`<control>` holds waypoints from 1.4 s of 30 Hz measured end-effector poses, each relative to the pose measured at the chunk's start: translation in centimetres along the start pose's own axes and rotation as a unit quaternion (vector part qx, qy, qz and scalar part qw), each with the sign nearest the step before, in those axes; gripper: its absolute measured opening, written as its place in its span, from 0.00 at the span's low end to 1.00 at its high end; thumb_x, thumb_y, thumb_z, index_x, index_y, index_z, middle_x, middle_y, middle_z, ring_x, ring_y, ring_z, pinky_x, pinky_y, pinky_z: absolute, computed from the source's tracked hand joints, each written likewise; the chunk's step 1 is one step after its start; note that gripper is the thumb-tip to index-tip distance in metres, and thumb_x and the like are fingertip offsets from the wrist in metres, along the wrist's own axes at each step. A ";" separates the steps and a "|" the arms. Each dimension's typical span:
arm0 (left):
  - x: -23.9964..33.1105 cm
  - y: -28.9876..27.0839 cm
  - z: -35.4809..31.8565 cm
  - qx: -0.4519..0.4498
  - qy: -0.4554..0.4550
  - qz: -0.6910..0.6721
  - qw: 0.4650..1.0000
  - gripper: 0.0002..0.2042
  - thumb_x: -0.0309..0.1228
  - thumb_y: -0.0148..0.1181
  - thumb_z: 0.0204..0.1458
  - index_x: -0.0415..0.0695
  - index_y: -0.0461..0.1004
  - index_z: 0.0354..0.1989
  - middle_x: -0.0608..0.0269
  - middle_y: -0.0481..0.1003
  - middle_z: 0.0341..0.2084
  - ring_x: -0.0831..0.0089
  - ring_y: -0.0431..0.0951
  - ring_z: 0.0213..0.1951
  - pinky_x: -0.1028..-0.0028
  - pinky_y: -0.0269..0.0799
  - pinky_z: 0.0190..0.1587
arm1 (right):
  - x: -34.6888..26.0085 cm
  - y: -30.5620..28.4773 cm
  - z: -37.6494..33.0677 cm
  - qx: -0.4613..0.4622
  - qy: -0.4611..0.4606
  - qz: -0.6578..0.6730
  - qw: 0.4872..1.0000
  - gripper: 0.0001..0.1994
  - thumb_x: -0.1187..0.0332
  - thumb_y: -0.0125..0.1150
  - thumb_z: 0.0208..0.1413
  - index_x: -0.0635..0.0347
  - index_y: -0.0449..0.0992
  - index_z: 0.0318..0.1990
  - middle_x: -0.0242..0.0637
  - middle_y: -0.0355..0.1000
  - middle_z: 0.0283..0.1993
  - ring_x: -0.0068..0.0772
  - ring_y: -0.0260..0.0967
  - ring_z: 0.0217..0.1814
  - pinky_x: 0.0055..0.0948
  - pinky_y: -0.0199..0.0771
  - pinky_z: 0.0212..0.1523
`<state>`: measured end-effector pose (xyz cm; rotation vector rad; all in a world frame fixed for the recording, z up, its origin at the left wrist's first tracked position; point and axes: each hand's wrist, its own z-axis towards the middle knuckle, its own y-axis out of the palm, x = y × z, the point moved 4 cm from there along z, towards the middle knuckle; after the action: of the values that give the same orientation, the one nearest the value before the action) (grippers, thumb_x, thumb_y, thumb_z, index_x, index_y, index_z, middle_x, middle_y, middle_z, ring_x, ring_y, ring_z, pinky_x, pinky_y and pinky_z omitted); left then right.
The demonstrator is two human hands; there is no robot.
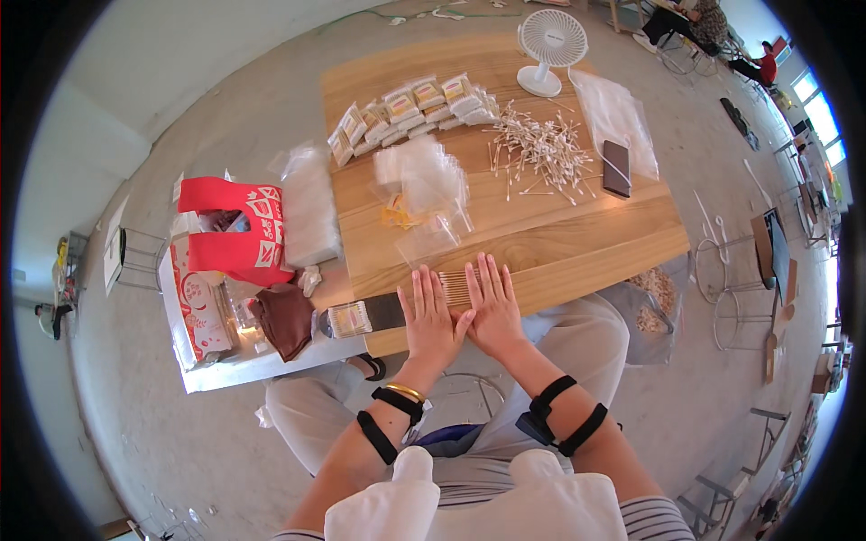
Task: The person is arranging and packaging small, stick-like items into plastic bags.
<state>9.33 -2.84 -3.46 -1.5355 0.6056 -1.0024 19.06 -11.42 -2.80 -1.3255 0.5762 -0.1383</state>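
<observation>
My left hand (429, 317) and my right hand (492, 307) lie flat, palms down and side by side, at the near edge of a wooden table (586, 243). Between and under the fingers is a small row of thin wooden sticks (456, 288), which both hands press on. Fingers are straight and close together. Just beyond the hands lies a heap of small clear plastic bags (422, 185). A loose pile of cotton swabs (539, 149) is spread farther back on the right.
Rows of small packed packets (410, 113) lie at the table's far side, near a white desk fan (550, 50). A dark phone (617, 168) rests on clear bags. A bottle (356, 317) lies left of my hands. A red bag (233, 230) stands on a side surface.
</observation>
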 end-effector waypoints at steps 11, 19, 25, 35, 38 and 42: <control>0.2 -0.4 0.9 0.018 0.068 -0.038 0.997 0.38 0.59 0.36 0.64 0.42 0.49 0.75 0.46 0.46 0.75 0.55 0.41 0.76 0.46 0.27 0.74 | 0.0 -0.2 0.1 -0.003 0.011 -0.032 0.999 0.39 0.47 0.49 0.62 0.61 0.51 0.74 0.52 0.42 0.79 0.49 0.35 0.82 0.51 0.31 0.79; -3.6 -5.2 -0.8 0.000 -0.039 -0.192 0.981 0.36 0.51 0.42 0.66 0.42 0.46 0.76 0.46 0.44 0.75 0.54 0.39 0.77 0.44 0.26 0.73 | -0.2 -0.2 0.0 -0.015 0.025 -0.043 0.999 0.39 0.46 0.49 0.62 0.62 0.53 0.74 0.51 0.43 0.79 0.47 0.34 0.83 0.52 0.32 0.79; -16.8 -6.1 -5.0 0.167 -0.214 -0.109 0.956 0.30 0.47 0.45 0.66 0.42 0.54 0.71 0.45 0.55 0.71 0.54 0.51 0.73 0.52 0.44 0.72 | -5.6 2.2 1.0 -0.017 -0.036 -0.003 0.999 0.38 0.47 0.50 0.62 0.61 0.54 0.73 0.51 0.43 0.79 0.47 0.34 0.83 0.52 0.31 0.79; -21.8 0.1 -4.4 0.130 -0.436 -0.388 0.801 0.29 0.54 0.49 0.64 0.33 0.75 0.31 0.48 0.77 0.26 0.63 0.76 0.30 0.62 0.70 0.35 | -9.7 3.8 1.7 -0.036 -0.055 -0.017 0.998 0.37 0.52 0.52 0.62 0.56 0.51 0.75 0.48 0.42 0.79 0.46 0.35 0.83 0.53 0.32 0.78; -21.3 0.9 -4.0 0.134 -0.455 -0.443 0.761 0.30 0.55 0.50 0.64 0.32 0.75 0.32 0.54 0.76 0.26 0.70 0.73 0.29 0.64 0.70 0.35 | -9.8 4.2 1.8 -0.022 -0.055 -0.020 0.998 0.36 0.53 0.53 0.62 0.53 0.52 0.75 0.45 0.42 0.80 0.46 0.34 0.83 0.55 0.32 0.78; -23.0 2.7 -4.8 0.146 -0.456 -0.497 0.724 0.30 0.54 0.50 0.64 0.30 0.76 0.34 0.59 0.76 0.26 0.72 0.73 0.31 0.66 0.70 0.36 | -11.4 4.9 2.5 -0.004 -0.073 -0.023 0.997 0.37 0.52 0.54 0.61 0.51 0.51 0.75 0.41 0.42 0.80 0.46 0.34 0.83 0.56 0.31 0.78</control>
<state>-5.89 13.00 -12.24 -1.7921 -1.1579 -0.8345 9.39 -3.24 -3.42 -1.3440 0.4231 -0.0760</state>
